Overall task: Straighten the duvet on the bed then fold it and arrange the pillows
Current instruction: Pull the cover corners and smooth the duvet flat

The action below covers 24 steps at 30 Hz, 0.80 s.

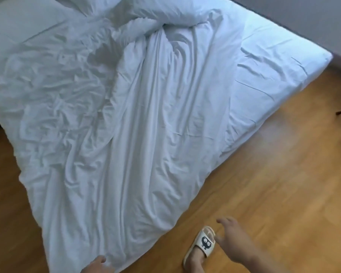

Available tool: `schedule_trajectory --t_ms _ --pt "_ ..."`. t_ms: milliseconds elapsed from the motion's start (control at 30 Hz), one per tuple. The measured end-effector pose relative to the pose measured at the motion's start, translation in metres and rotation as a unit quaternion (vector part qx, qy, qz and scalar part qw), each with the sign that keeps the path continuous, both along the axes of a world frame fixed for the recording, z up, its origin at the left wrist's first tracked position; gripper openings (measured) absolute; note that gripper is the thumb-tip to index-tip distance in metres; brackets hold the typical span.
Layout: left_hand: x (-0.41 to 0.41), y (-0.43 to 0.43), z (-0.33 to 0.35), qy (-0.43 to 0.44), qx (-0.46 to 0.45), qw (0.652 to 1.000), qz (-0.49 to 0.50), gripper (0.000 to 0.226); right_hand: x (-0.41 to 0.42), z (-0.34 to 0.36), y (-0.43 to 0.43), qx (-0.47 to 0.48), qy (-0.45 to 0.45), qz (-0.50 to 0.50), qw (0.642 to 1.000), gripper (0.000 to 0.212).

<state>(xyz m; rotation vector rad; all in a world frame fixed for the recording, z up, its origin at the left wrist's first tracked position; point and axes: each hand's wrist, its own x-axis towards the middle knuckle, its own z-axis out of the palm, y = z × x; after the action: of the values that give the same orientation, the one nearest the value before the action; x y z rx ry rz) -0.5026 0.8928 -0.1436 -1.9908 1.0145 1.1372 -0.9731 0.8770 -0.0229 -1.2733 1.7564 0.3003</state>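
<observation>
Duvet (138, 119) first: in the head view, our only one, it lies white and crumpled across the mattress (283, 62). It is bunched into a thick twist toward the mattress's head end, and its lower part spills past the mattress's near corner toward the wooden floor (274, 184). Long creases run from that twist down to the corner of the cloth, where our left hand (97, 265) sits at the frame's bottom edge. The hand is half cut off, but its fingers look curled onto the fabric, gripping the corner. Our right hand (231, 240) hangs off the mattress's near side above the floor, fingers spread and loose, holding nothing. Just beside it is our foot in a pale slipper (203, 242). A pillow (22, 20) lies at the mattress's head end, partly under the bunched cloth.

We judge the straightening barely begun, and several things could go wrong.
- Pulling from this single corner would likely drag the twist along rather than open it, since nothing holds the opposite corner.
- A hard tug could also shift the pillow, which the bunch overlaps.
- The overhanging cloth is close to our slipper, so a step forward might pin it or soil it.
- The bare sheet (268, 89) on the mattress's far side already shows wrinkles that dragging could deepen.
</observation>
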Motion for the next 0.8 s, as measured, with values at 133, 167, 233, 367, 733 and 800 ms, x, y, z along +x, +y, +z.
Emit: schedule_trajectory --t_ms 133,167,233,367,733,800 --pt "-0.121 -0.038 0.095 0.033 -0.02 0.999 0.012 0.058 -0.099 0.064 -0.006 0.003 0.009 -0.043 0.999 0.06" --pt "-0.174 -0.057 0.145 0.063 -0.035 0.997 -0.003 0.047 -0.122 0.078 -0.013 -0.002 0.012 -0.055 0.998 0.06" --pt "-0.26 -0.099 0.195 0.097 -0.065 0.993 -0.032 0.037 -0.169 0.106 -0.028 -0.026 0.01 -0.095 0.995 0.058" --pt "-0.381 -0.181 0.227 0.179 -0.127 0.972 -0.079 0.044 -0.243 0.141 -0.061 -0.077 0.018 -0.174 0.982 0.055" --pt "-0.625 -0.384 0.236 0.184 -0.067 0.948 -0.25 0.043 -0.462 0.149 -0.145 0.01 0.047 -0.357 0.933 0.051" --pt "-0.665 -0.419 0.245 0.187 -0.062 0.945 -0.261 0.038 -0.503 0.15 -0.158 0.029 0.056 -0.383 0.922 0.05"
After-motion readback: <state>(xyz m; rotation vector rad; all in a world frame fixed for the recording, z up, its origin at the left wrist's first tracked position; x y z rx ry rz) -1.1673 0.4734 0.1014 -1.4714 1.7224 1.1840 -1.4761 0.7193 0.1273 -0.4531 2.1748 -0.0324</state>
